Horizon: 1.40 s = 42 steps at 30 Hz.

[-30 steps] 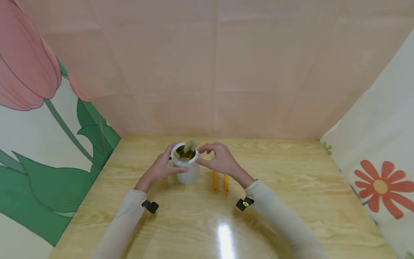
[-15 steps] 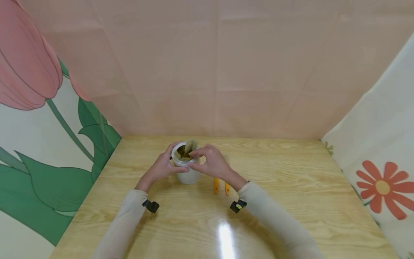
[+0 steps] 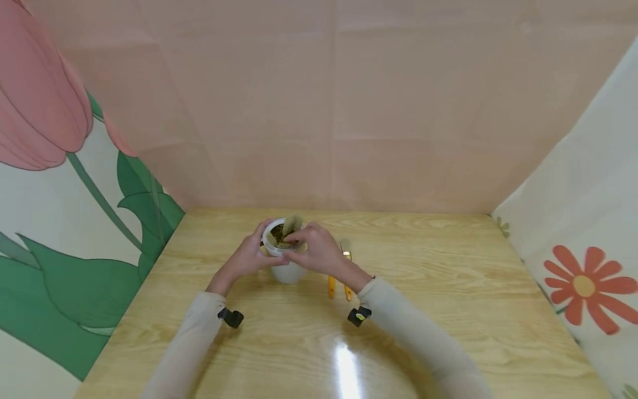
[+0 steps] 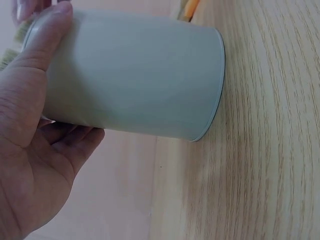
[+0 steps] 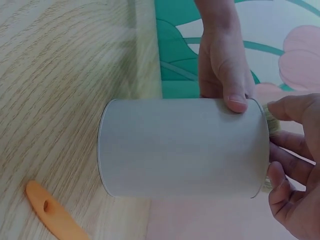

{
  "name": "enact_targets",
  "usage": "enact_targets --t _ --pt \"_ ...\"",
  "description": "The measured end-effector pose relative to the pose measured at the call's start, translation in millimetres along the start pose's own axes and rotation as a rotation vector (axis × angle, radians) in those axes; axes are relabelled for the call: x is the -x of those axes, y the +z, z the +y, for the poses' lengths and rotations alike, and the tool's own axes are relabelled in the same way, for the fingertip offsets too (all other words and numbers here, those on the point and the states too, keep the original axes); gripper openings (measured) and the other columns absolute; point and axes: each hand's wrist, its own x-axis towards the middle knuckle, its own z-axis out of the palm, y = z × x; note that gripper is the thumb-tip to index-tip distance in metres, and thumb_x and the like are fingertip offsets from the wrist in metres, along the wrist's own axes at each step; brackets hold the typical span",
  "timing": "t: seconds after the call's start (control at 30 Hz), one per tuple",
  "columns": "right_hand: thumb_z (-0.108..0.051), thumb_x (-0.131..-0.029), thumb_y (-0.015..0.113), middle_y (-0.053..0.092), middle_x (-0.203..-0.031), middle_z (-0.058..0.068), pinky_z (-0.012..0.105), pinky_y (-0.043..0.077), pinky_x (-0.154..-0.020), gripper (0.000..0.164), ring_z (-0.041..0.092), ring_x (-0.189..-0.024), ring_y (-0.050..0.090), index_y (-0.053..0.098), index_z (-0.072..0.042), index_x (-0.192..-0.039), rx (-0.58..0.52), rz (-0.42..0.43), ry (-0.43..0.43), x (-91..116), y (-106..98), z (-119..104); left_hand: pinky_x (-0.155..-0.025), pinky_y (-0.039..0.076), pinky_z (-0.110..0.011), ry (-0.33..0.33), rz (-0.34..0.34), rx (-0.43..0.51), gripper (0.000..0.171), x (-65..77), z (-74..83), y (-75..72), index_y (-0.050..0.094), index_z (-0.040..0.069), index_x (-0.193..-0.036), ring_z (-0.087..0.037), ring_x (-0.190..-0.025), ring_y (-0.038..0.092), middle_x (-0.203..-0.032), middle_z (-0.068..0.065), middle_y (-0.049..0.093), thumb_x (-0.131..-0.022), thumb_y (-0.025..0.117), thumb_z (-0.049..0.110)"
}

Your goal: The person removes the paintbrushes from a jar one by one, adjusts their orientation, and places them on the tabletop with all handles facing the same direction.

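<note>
A light grey cylindrical container [image 3: 289, 273] stands upright on the table, also large in the left wrist view. My left hand [image 3: 249, 256] grips it near the rim, thumb across the front and fingers round the far side. Paintbrushes stand inside with bristles up; one wide pale bristle head [image 3: 293, 223] rises above the rim. My right hand [image 3: 321, 249] reaches over the right rim, its fingertips down in the mouth among the brushes. In the right wrist view the right fingers [image 5: 295, 107] are at the bristles [image 5: 272, 122]; I cannot tell whether they pinch a brush.
Two paintbrushes with orange handles [image 3: 331, 288] lie side by side on the wooden table [image 3: 428, 288], right of the container and partly under my right hand. Behind the table hangs a plain pink backdrop [image 3: 324, 111]; floral cloths [image 3: 588, 288] flank both sides.
My right hand has moved left from beside the rim, and its fingertips have gone into the container's mouth. The left hand keeps its grip on the container, which stays in place.
</note>
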Motion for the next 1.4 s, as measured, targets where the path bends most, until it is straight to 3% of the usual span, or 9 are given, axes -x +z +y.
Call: enact_targets --t 0.33,0.73,1.03,1.27,1.4 --pt "-0.025 -0.093 0.077 0.079 -0.095 0.001 0.03 0.047 -0.075 0.018 0.013 -0.078 0.059 0.082 -0.011 -0.103 0.037 -0.003 -0.079 -1 4 -2 -0.107 0.046 -0.056 0.001 0.009 -0.001 0.111 4.7 -5.8 2.5 0.023 0.019 -0.161 -0.031 -0.135 0.052 -0.149 -0.006 0.049 -0.077 0.09 0.044" --pt "-0.021 -0.097 0.073 0.077 -0.089 -0.002 0.029 0.051 -0.071 0.013 0.014 -0.078 0.06 0.082 -0.012 -0.102 0.02 0.087 -0.045 -2 1 7 -0.105 0.047 -0.054 0.004 0.012 -0.014 0.111 0.0 -3.2 2.2 0.023 0.019 -0.16 -0.028 -0.132 0.055 -0.147 -0.005 0.052 -0.076 0.091 0.044" --pt "-0.018 -0.097 0.072 0.077 -0.092 0.005 0.029 0.055 -0.068 0.018 0.017 -0.079 0.063 0.08 -0.007 -0.108 -0.025 0.188 -0.024 -2 -7 3 -0.108 0.045 -0.055 0.001 0.021 -0.022 0.114 0.6 -2.4 0.1 0.023 0.017 -0.161 -0.028 -0.132 0.055 -0.146 -0.006 0.054 -0.074 0.092 0.044" --pt "-0.019 -0.098 0.071 0.077 -0.095 0.005 0.029 0.056 -0.069 0.017 0.016 -0.08 0.064 0.079 -0.006 -0.106 -0.012 0.208 -0.029 -4 -13 2 -0.109 0.044 -0.056 0.005 0.012 -0.002 0.114 0.3 -1.1 1.8 0.023 0.013 -0.16 -0.03 -0.132 0.054 -0.146 -0.008 0.054 -0.075 0.092 0.042" --pt "-0.019 -0.1 0.069 0.077 -0.097 0.005 0.03 0.056 -0.069 0.017 0.016 -0.08 0.065 0.079 -0.007 -0.106 -0.023 0.212 -0.045 -8 -19 0 -0.109 0.043 -0.056 0.008 0.012 -0.005 0.111 0.4 -1.2 1.7 0.025 0.017 -0.16 -0.029 -0.132 0.055 -0.145 -0.006 0.054 -0.075 0.092 0.042"
